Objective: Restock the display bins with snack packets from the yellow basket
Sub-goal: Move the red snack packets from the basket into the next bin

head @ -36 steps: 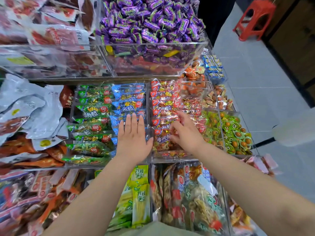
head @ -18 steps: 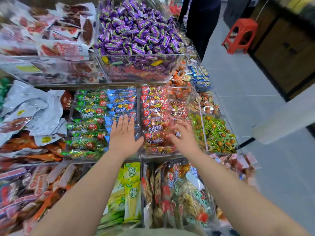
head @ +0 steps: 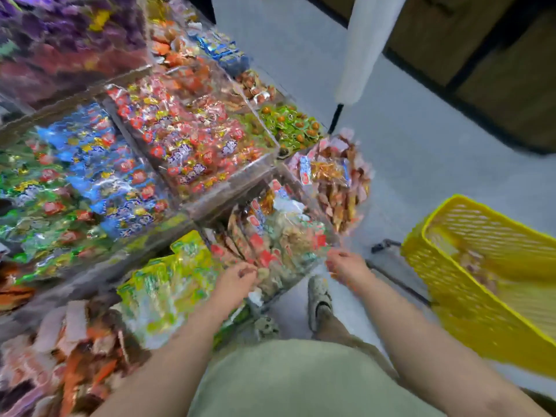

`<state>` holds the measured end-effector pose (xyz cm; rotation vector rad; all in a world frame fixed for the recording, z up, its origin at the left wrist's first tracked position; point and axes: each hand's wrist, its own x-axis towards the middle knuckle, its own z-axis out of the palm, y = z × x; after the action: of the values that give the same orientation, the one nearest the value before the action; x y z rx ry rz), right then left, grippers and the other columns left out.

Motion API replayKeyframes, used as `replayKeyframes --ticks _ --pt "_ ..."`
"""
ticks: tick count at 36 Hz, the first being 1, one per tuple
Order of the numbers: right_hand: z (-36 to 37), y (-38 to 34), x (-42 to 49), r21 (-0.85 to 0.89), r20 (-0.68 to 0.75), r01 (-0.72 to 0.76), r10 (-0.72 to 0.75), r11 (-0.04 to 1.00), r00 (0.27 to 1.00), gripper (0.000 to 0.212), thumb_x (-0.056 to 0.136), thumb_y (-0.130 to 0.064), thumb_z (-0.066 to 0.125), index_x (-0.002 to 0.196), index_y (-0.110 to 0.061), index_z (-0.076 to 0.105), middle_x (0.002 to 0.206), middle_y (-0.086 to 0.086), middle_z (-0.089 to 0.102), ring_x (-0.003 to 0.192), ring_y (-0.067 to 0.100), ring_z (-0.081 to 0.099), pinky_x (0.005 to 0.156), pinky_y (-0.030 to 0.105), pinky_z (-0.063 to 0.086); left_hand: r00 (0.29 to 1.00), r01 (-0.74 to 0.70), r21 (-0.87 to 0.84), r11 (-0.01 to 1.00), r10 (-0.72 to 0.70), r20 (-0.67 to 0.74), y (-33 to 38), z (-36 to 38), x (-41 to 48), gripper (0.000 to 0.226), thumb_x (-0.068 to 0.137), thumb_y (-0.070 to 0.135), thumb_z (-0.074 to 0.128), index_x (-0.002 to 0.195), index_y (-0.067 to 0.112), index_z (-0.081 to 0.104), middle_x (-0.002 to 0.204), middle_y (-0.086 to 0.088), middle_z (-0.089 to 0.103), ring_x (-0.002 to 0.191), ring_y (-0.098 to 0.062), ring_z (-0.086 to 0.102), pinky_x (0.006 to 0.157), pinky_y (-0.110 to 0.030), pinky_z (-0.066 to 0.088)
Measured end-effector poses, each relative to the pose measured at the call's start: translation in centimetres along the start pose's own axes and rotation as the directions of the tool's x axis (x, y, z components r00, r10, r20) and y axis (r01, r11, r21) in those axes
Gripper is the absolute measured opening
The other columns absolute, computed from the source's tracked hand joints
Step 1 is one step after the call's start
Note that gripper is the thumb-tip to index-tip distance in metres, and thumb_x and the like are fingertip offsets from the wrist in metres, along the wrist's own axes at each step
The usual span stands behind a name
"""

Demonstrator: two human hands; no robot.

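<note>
The view is motion-blurred. A yellow mesh basket (head: 451,296) stands on the floor at the right, with a few brownish packets (head: 477,263) inside. My left hand (head: 237,278) hovers at the front edge of a clear bin of red-labelled snack packets (head: 279,233), fingers loosely curled, nothing seen in them. My right hand (head: 346,266) hangs just off that bin's right corner, between bin and basket, also loosely curled and apparently empty. Beyond lie bins of red packets (head: 192,139) and of blue and green packets (head: 84,176).
Yellow-green packets (head: 168,284) fill the bin left of my left hand. A hanging bunch of orange packets (head: 340,182) juts from the display's corner. A white roll on a black rod (head: 364,46) leans over the grey floor. My shoe (head: 319,299) is below.
Both hands have come off the blue and red packets and pulled back to the lower front bin. The view swung right and down, and the yellow basket came into sight.
</note>
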<state>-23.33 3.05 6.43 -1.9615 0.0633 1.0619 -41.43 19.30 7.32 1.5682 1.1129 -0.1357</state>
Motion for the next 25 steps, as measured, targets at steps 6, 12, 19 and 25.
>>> replayKeyframes --ticks 6,12,19,25 --pt "-7.1 13.9 -6.0 0.213 -0.111 -0.391 0.420 0.895 0.901 0.028 0.096 -0.012 0.045 0.068 -0.015 0.045 0.065 0.003 0.047 0.058 0.013 0.047 0.053 0.021 0.035 0.959 0.154 0.344 0.926 -0.224 0.172 -6.7 4.5 -0.3 0.030 0.096 0.011 0.050 0.067 0.014 0.057 0.063 -0.005 0.060 0.055 -0.017 0.053 0.052 -0.024 0.037" --pt "-12.0 26.2 -12.9 0.350 -0.158 -0.595 0.671 0.724 0.724 0.020 0.093 -0.011 0.049 0.074 -0.011 0.049 0.064 0.005 0.048 0.052 0.016 0.044 0.043 0.016 0.032 0.895 -0.017 0.712 0.702 -0.307 0.324 -6.2 7.9 -1.3 0.028 0.097 0.016 0.046 0.084 0.003 0.067 0.091 -0.022 0.066 0.082 -0.023 0.060 0.065 -0.031 0.037" --pt "-17.9 33.2 -16.9 0.558 -0.101 -0.589 0.753 0.584 0.650 0.020 0.094 -0.014 0.052 0.075 -0.007 0.052 0.067 0.008 0.055 0.050 0.018 0.050 0.046 0.021 0.038 0.900 0.171 0.660 0.732 -0.388 0.197 -2.2 16.0 -2.0 0.031 0.098 0.007 0.045 0.068 0.015 0.046 0.071 -0.004 0.051 0.059 -0.017 0.048 0.056 -0.026 0.041" --pt "-26.0 33.7 -17.2 0.635 -0.160 -0.481 0.713 0.604 0.683 0.012 0.095 -0.019 0.049 0.086 -0.012 0.054 0.091 0.008 0.059 0.075 0.016 0.059 0.069 0.028 0.046 0.913 0.187 0.445 0.876 -0.322 0.249 2.3 24.5 -2.6 0.028 0.098 0.005 0.042 0.071 0.013 0.046 0.066 -0.007 0.046 0.054 -0.017 0.043 0.052 -0.025 0.031"
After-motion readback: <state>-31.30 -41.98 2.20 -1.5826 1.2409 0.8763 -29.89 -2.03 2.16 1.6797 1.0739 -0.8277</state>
